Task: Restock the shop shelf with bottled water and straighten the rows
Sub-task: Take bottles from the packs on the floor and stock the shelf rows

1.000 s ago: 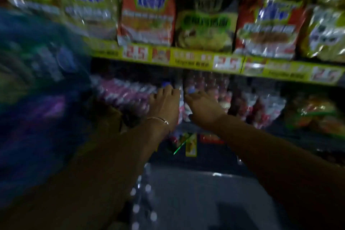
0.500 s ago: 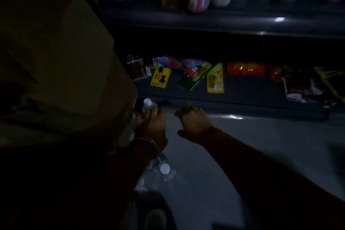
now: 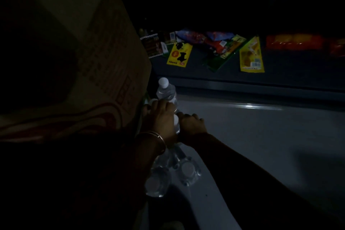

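Several clear water bottles with white caps stand on the floor beside a cardboard box. One upright bottle [image 3: 165, 88] rises just beyond my hands, and two more [image 3: 187, 170] [image 3: 156, 183] stand under my left forearm. My left hand [image 3: 162, 117], with a bangle at the wrist, curls its fingers over a bottle top in this group. My right hand [image 3: 193, 125] is curled around the neck of a bottle [image 3: 176, 122] whose cap shows between the two hands. The light is very dim and the bottles under my hands are mostly hidden.
A large cardboard box [image 3: 97, 58] fills the left side, close to the bottles. Beyond them the lowest shelf [image 3: 242, 85] carries flat packets, two of them yellow [image 3: 179, 54] [image 3: 251, 56], and red packs [image 3: 293, 42]. Grey floor [image 3: 261, 145] stretches to the right.
My view has dropped from the stocked shelf to the floor. Both hands left the shelf row and came down onto the bottles beside the box, closing around them.
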A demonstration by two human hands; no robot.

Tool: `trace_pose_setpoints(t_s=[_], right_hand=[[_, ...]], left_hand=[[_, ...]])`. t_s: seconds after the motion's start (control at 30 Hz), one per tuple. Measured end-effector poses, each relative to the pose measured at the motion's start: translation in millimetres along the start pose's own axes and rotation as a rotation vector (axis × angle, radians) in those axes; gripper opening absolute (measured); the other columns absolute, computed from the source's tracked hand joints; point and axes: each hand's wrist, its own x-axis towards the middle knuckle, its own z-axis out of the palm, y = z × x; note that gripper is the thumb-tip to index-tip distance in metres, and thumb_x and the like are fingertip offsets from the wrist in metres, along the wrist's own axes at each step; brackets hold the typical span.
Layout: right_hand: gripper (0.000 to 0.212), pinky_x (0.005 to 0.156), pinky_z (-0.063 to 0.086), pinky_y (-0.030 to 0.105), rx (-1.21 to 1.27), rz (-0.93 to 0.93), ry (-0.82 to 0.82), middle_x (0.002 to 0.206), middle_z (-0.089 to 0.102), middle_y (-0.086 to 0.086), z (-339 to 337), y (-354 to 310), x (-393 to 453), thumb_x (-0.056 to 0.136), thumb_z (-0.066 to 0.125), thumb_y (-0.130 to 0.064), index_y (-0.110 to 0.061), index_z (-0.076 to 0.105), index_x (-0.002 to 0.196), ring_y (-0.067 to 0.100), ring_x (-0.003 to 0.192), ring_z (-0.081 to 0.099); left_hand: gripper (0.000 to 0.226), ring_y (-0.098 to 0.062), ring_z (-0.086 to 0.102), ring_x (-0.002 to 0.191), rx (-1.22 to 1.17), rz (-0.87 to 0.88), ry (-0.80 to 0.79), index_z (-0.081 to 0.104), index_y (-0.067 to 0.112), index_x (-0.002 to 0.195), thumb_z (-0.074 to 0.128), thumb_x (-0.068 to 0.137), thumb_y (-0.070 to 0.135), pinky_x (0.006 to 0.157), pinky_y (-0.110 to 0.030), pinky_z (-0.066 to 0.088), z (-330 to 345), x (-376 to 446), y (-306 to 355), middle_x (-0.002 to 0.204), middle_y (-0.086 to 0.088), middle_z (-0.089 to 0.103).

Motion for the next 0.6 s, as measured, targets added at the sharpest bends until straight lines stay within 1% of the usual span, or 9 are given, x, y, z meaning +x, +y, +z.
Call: trace_pose_setpoints(t_s=[0.07,0.17,0.2,0.27,0.37,0.43,0.5,0.6], right_hand=[[0.065,0.100,0.036,0.041,0.065,0.032,0.027,0.134,0.051,0.009,6,-3,5,0.080,0.067,-0.035,-0.015,0.037,0.134,0.032,0.125,0.043],[0.042,0.096,0.041,0.039,0.198,0.051,0.078,0.127,0.056,0.013,11,-7,11,0.089,0.054,-0.027,-0.011,0.043,0.126,0.032,0.120,0.050],[0.038,0.094,0.042,0.038,0.234,0.047,0.081,0.126,0.057,0.014,11,-8,11,0.091,0.052,-0.025,-0.009,0.044,0.124,0.032,0.118,0.051],[0.040,0.091,0.044,0.036,0.269,0.034,0.077,0.124,0.058,0.015,7,-8,7,0.089,0.056,-0.026,-0.009,0.046,0.124,0.032,0.116,0.053],[0.050,0.088,0.046,0.034,0.293,0.022,0.062,0.122,0.061,0.012,-12,-3,-8,0.080,0.068,-0.030,-0.009,0.050,0.122,0.030,0.112,0.057],[0.054,0.087,0.049,0.032,0.312,0.014,0.073,0.118,0.063,0.010,-40,3,-24,0.072,0.076,-0.028,-0.010,0.055,0.118,0.028,0.109,0.059],[0.052,0.084,0.051,0.032,0.348,-0.005,0.105,0.112,0.067,0.009,-75,9,-40,0.066,0.080,-0.026,-0.010,0.061,0.111,0.026,0.105,0.061],[0.044,0.079,0.049,0.030,0.343,-0.047,0.171,0.110,0.068,0.010,-145,13,-69,0.066,0.080,-0.027,-0.013,0.066,0.105,0.028,0.104,0.062]], left_hand=[[0.058,-0.023,0.035,0.124,0.014,-0.003,0.016,0.039,0.021,0.127,0.061,0.074,0.029,0.108,-0.040,0.026,4,3,-3,0.131,-0.001,0.038],[0.059,-0.024,0.033,0.126,0.024,0.000,-0.009,0.038,0.021,0.130,0.060,0.075,0.024,0.110,-0.041,0.024,6,5,-5,0.134,-0.001,0.037],[0.058,-0.024,0.033,0.127,0.028,0.006,-0.009,0.038,0.021,0.130,0.060,0.076,0.023,0.111,-0.041,0.023,4,5,-4,0.134,-0.002,0.037],[0.055,-0.024,0.032,0.129,0.042,0.015,-0.013,0.038,0.020,0.130,0.058,0.079,0.024,0.112,-0.042,0.022,-2,6,-3,0.135,-0.002,0.038],[0.058,-0.026,0.031,0.132,-0.010,-0.002,-0.047,0.038,0.018,0.133,0.060,0.079,0.022,0.113,-0.044,0.022,-17,10,3,0.140,-0.006,0.034],[0.058,-0.028,0.030,0.130,-0.067,0.004,-0.071,0.039,0.016,0.131,0.061,0.077,0.020,0.112,-0.043,0.023,-38,13,13,0.138,-0.007,0.033],[0.057,-0.028,0.032,0.127,-0.136,0.018,-0.093,0.041,0.015,0.127,0.064,0.075,0.020,0.110,-0.042,0.026,-69,14,26,0.134,-0.008,0.035],[0.056,-0.029,0.034,0.123,-0.232,0.042,-0.083,0.042,0.018,0.125,0.068,0.076,0.024,0.106,-0.041,0.029,-134,14,46,0.131,-0.007,0.039]])
